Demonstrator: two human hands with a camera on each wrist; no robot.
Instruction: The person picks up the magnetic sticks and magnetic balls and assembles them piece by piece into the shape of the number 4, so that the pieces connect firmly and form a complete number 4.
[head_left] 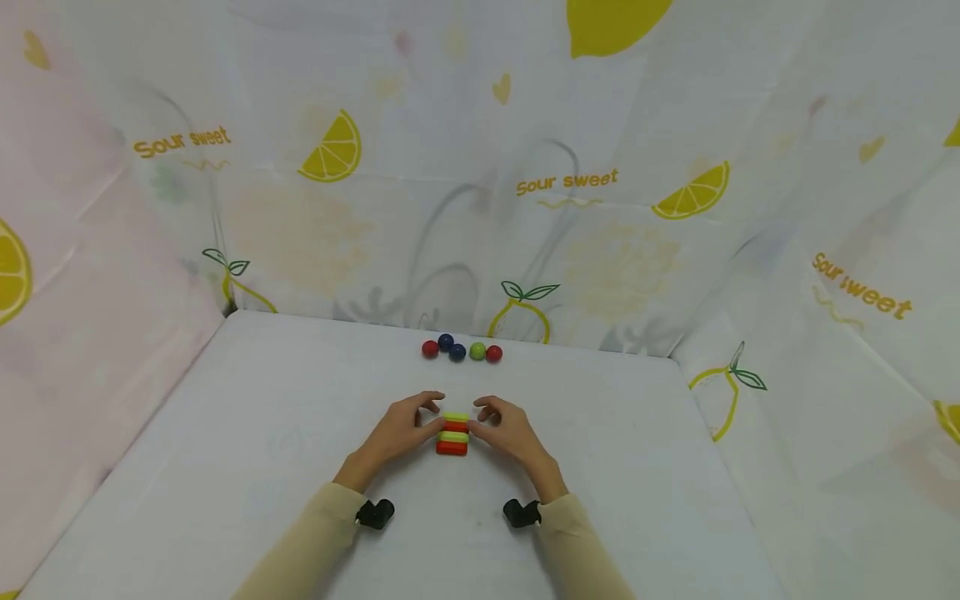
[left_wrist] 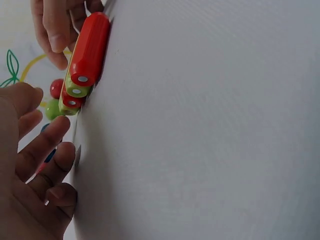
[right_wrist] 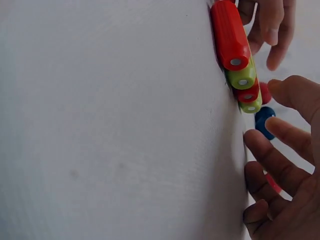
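My left hand (head_left: 401,429), fingers relaxed and grasping nothing, flanks the left ends of the row of red and green cylinders (head_left: 453,433) on the table (head_left: 262,433); my right hand (head_left: 508,431), equally loose, flanks its right ends, squaring them. Five balls (head_left: 461,350) lie beyond the row.

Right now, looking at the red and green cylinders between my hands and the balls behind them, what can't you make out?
- Head view: whether the left hand and right hand touch the row of red and yellow-green cylinders; fingers cover its ends.
- Left wrist view: most of the small round balls; cylinders and fingers hide them.
- Right wrist view: the dark blue ball is partly behind a finger.
- Head view: the cylinders' end holes are too small.
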